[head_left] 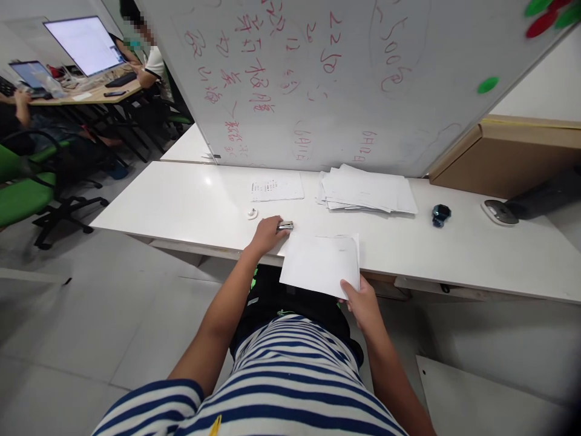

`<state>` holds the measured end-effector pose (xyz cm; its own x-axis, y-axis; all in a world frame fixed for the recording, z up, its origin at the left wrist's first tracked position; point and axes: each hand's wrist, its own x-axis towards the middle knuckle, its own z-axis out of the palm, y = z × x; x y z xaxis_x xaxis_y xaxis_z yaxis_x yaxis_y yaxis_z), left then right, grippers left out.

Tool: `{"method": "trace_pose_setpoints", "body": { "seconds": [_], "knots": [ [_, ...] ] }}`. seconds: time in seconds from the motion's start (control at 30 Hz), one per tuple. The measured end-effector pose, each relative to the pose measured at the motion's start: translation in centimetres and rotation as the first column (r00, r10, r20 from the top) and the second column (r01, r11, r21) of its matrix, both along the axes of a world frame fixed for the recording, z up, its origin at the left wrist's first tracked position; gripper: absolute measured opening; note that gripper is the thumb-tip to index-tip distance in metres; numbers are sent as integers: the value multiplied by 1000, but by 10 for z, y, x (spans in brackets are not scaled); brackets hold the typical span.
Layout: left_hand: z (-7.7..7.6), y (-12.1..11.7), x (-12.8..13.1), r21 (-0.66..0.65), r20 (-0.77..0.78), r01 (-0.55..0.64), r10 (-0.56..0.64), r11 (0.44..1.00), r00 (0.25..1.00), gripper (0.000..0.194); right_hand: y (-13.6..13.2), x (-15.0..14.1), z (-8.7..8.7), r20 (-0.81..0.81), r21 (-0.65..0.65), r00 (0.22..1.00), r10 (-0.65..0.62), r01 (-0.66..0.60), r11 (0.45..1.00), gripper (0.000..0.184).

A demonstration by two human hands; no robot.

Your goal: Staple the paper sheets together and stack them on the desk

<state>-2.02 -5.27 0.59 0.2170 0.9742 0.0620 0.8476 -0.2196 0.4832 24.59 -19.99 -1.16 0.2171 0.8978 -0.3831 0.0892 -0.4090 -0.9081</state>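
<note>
My left hand (269, 235) is closed around a small stapler (285, 226) at the desk's front part. The stapler's nose points right, close to the top left corner of some white paper sheets (320, 263). Those sheets are pinched at their lower right corner by my right hand (362, 301), thumb on top. They overhang the desk's front edge, and more than one layer shows at the right side. A small white round object (253, 213) lies left of the stapler. Behind the stapler rests a printed sheet (276, 187). To its right lies a loose pile of paper (367, 191).
The white desk (181, 200) runs along a whiteboard (290, 79) with red writing. On the right are a dark watch (440, 215), a computer mouse (500, 212) and a cardboard box (508, 157). People sit at another desk (91, 91) at the far left, near a green chair (27, 181).
</note>
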Motion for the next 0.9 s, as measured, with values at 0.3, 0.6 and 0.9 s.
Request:
{"method": "trace_pose_setpoints", "body": {
  "seconds": [0.3,0.6,0.9],
  "knots": [
    [-20,-27,8,210,1,-140,143,968,990,37,0,8,6,50,-52,998,39,-36,998,44],
    [-5,-38,9,209,1,-89,91,974,996,39,9,10,2,54,-27,997,49,-47,999,40],
    [27,9,12,244,34,-161,158,956,987,48,11,9,0,61,-39,994,86,-84,996,36]
  ]
}}
